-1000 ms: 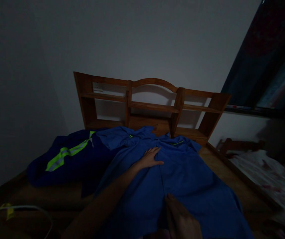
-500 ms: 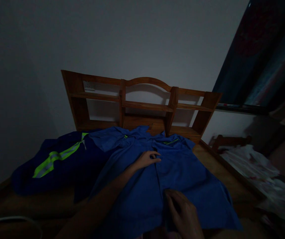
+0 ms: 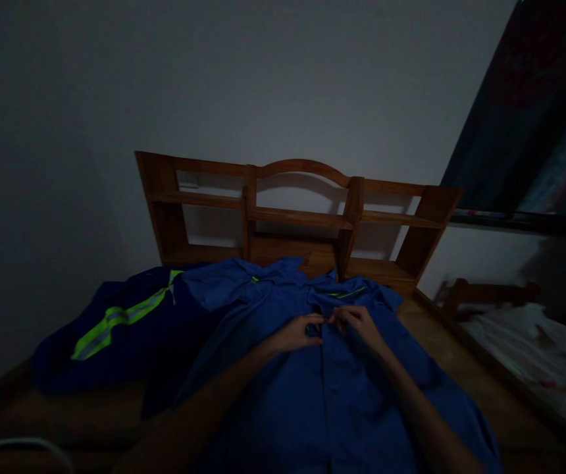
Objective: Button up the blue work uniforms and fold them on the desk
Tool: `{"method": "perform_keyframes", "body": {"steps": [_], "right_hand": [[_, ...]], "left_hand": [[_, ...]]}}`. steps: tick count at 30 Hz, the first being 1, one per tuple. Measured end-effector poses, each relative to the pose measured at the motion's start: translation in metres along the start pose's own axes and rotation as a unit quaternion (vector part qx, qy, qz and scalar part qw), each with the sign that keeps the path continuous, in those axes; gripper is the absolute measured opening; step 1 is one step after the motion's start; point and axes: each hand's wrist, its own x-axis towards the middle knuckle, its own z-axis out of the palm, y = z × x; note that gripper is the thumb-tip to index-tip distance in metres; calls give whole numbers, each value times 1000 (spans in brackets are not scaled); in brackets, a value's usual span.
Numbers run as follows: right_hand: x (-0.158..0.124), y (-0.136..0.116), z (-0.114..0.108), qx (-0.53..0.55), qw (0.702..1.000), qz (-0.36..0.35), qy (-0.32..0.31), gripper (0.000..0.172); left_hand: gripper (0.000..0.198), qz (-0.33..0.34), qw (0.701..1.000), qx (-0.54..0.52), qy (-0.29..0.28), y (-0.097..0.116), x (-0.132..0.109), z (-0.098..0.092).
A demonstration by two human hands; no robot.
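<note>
A blue short-sleeved work shirt [image 3: 283,395] lies spread front up, with its collar toward the shelf unit and thin yellow-green trim on the chest. At the upper part of its front opening, my left hand [image 3: 297,333] has its thumb and fingers curved on the placket edge. From the other side, my right hand [image 3: 358,324] pinches the cloth of the same opening, its fingertips almost meeting the left ones. Any button between the fingers is too small and dark to make out. Left of the shirt lies a dark blue garment [image 3: 129,342] with yellow-green and silver reflective strips.
A wooden shelf unit [image 3: 297,216] stands against the wall behind the shirt. The wooden surface [image 3: 441,336] shows at the right. Beyond its edge lies pale crumpled fabric [image 3: 530,342]. A white cable [image 3: 31,442] runs at the lower left. A dark curtain [image 3: 520,118] hangs at the upper right.
My right hand has moved up from the lower part of the shirt's opening to beside my left hand, and now pinches the cloth. My left hand stays by the placket. The view has shifted slightly.
</note>
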Motion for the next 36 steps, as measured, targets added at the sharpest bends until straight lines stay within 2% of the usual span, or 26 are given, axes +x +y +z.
{"method": "perform_keyframes", "body": {"steps": [2,5,7,12,16,20,23,26,30,33,36], "right_hand": [[7,24,4,-12,999,19,27,45],[4,42,7,-74,997,18,8,43],[-1,40,6,-139,990,-13,-10,40],[-7,22,5,-292,955,-51,-1,36],[-8,18,8,-363,930,-59,6,39],[-12,19,11,-411,910,-47,-13,36],[-13,22,13,-380,923,-49,-22,28],[-10,28,12,-307,950,-44,-19,27],[-3,40,9,-187,982,-26,-28,24],[1,47,7,-84,995,19,-43,25],[5,51,5,-7,995,85,-47,29]], "left_hand": [[52,-19,1000,9,0,-1,0,2],[49,-27,999,32,7,-2,1,3],[51,-31,998,50,14,-2,2,3],[60,-27,998,54,24,-8,2,4],[63,-40,998,44,23,-11,1,5],[59,-47,998,20,23,-5,1,4],[46,-52,998,-4,31,1,1,4],[43,-61,996,-35,51,4,3,3],[52,-78,988,-69,110,1,5,2],[41,-113,980,-61,152,-8,4,1],[30,-157,983,-32,90,-14,1,-2]]}}
